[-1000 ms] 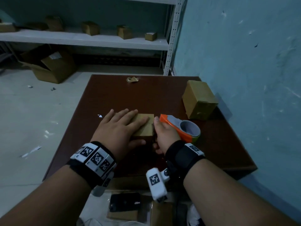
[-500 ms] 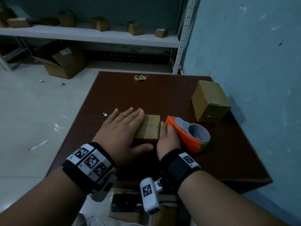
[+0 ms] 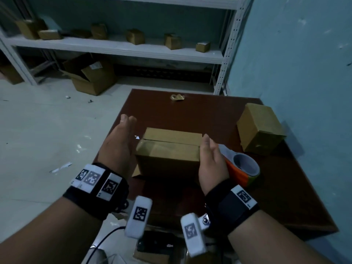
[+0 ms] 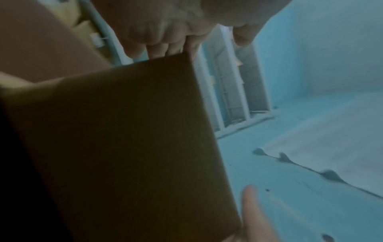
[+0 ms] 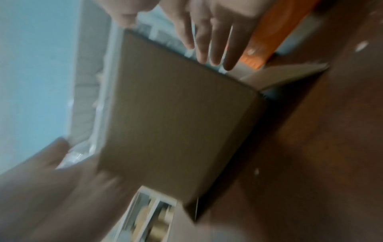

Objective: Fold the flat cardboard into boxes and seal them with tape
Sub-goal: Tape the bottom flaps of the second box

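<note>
A small brown cardboard box (image 3: 169,151) stands on the dark wooden table (image 3: 194,115), with a seam across its top and a loose flap (image 3: 136,173) at its lower left. My left hand (image 3: 120,141) is beside the box's left side, fingers straight; whether it touches is unclear. My right hand (image 3: 211,159) lies flat against the right side. In the right wrist view the fingers (image 5: 207,41) reach straight along the box (image 5: 176,122). The left wrist view shows the box face (image 4: 124,139) close up. An orange tape dispenser (image 3: 242,168) lies just right of my right hand.
A finished box (image 3: 261,128) sits at the table's right, near the blue wall. A crumpled tape scrap (image 3: 177,97) lies at the far edge. Beyond are a white shelf (image 3: 114,46) with several small boxes and an open carton (image 3: 91,77) on the floor.
My left hand has come off the box's top and now stands at its left side. The right hand has shifted to the right side. The box looks larger and nearer.
</note>
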### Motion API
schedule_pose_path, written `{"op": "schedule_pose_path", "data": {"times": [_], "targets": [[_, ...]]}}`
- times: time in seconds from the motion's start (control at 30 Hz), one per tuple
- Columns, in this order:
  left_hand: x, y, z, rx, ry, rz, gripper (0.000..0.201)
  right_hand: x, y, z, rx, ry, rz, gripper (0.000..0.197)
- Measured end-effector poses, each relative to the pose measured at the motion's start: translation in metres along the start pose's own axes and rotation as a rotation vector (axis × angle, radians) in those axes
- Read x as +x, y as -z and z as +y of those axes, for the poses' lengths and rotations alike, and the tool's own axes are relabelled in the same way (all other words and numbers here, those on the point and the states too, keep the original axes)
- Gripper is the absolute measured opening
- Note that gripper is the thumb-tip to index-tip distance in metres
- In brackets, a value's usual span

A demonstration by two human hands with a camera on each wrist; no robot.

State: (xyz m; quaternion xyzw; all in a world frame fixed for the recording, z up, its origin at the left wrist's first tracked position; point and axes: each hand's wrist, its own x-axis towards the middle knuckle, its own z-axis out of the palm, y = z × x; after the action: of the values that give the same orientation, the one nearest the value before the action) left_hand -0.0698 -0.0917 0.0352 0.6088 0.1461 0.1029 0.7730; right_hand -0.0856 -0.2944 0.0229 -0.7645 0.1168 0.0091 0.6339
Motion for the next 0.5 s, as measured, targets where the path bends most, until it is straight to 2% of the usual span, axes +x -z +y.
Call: {"op": "schedule_pose_path", "data": {"times": [0.07,0.17,0.3,0.37,0.43,0.47,0.5], "targets": [[0.002,0.007,-0.008,0.156,0.049,-0.011,0.067,-0.007,-0.005,-0.004,-0.036,-0.003,-0.066,0.082],[0.004,0.009,-0.018,0.236,0.202,-0.027,0.099,-0.009,-0.01,-0.006,-0.088,-0.012,-0.122,0.086],[-0.007,0.001,-0.014,0.319,0.193,-0.006,0.106,-0.003,-0.013,-0.001,-0.117,0.004,-0.149,0.078],[-0.01,0.0,-0.018,0.294,0.224,-0.019,0.096,-0.002,-0.014,0.006,-0.163,0.036,-0.167,0.077],[-0.018,-0.005,-0.016,0.247,0.189,-0.043,0.06,0.001,-0.015,0.013,-0.231,0.054,-0.184,0.071],[-0.018,-0.007,-0.017,0.231,0.183,-0.047,0.049,0.003,-0.014,0.017,-0.26,0.062,-0.191,0.07],[-0.017,-0.007,-0.022,0.253,0.163,-0.05,0.051,0.004,-0.014,0.019,-0.287,0.067,-0.196,0.07]]}}
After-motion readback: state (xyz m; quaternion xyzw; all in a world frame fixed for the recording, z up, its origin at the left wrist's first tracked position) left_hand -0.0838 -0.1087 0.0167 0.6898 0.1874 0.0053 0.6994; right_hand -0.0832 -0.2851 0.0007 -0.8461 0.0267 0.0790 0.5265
